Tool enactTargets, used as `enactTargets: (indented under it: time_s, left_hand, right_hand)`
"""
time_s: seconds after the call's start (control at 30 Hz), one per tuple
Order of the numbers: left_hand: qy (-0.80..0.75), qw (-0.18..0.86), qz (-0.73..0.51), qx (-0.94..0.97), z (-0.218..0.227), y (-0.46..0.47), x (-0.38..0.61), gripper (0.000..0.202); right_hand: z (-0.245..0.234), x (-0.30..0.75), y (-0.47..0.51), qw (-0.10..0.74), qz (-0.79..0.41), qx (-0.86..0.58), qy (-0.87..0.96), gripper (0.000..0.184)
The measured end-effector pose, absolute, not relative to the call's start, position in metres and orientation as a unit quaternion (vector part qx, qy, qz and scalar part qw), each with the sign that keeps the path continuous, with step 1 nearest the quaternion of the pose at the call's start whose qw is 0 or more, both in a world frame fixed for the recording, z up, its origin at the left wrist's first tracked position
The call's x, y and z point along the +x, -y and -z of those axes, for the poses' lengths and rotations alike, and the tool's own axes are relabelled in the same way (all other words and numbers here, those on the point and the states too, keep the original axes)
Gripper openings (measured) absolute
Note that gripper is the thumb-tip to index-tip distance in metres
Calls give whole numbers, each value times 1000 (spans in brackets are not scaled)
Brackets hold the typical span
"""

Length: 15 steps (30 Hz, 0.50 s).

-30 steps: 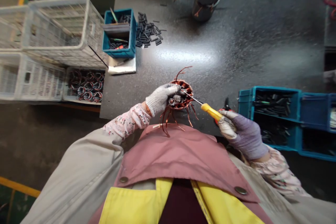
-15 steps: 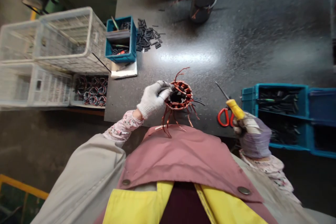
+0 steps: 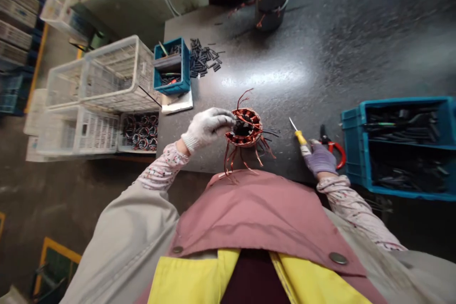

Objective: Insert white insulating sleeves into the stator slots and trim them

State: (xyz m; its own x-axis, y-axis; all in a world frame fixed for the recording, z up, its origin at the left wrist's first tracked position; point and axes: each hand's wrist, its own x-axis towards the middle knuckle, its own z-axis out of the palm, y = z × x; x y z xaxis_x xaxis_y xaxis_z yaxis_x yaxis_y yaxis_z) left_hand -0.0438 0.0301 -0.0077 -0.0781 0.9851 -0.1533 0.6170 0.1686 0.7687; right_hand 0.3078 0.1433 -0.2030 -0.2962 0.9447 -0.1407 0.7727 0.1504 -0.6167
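Note:
My left hand (image 3: 209, 128), in a white knitted glove, has its fingers closed on the left rim of a motor stator (image 3: 259, 123) wound with copper wire. The stator lies on the dark table near its front edge. Copper leads spread toward my apron, and one bundle sticks up at the far side. Off to the right, my right hand (image 3: 320, 159) in a purple glove is closed around the handle of a screwdriver (image 3: 301, 137). Its tip points away and to the left. Just beside that hand lies a red-handled cutting tool (image 3: 337, 152), partly covered by it.
Blue bins (image 3: 409, 147) with black sleeves stand at right. A smaller blue bin (image 3: 185, 69) sits at left beside a pile of short black tubes (image 3: 203, 59). White crates (image 3: 98, 128) stand left of the table (image 3: 320, 71). A dark wired stack (image 3: 272, 0) is at the back.
My right hand has moved left and forward with the screwdriver, down near the tabletop beside the red-handled tool. My left hand stays at the stator. The camera view has shifted.

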Motion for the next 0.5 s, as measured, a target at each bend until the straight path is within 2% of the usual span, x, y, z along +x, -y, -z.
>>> enactTargets:
  time_s: [0.1, 0.2, 0.27, 0.37, 0.5]
  left_hand:
    - [-633, 352, -263, 637, 13, -50, -34, 11]
    - [-617, 407, -268, 618, 29, -71, -30, 16]
    - [-607, 445, -275, 598, 43, -82, -29, 16]
    - [-607, 439, -289, 596, 61, -91, -26, 11]
    - [-650, 403, -223, 605, 62, -88, -28, 7]
  right_hand:
    - [181, 292, -132, 205, -271, -601, 723, 56]
    - [145, 245, -116, 360, -403, -541, 644, 59]
    - [120, 199, -115, 395, -516, -477, 591, 57]
    - [92, 127, -135, 348, -586, -449, 578, 54]
    - [77, 71, -170, 207, -582, -450, 645, 48]
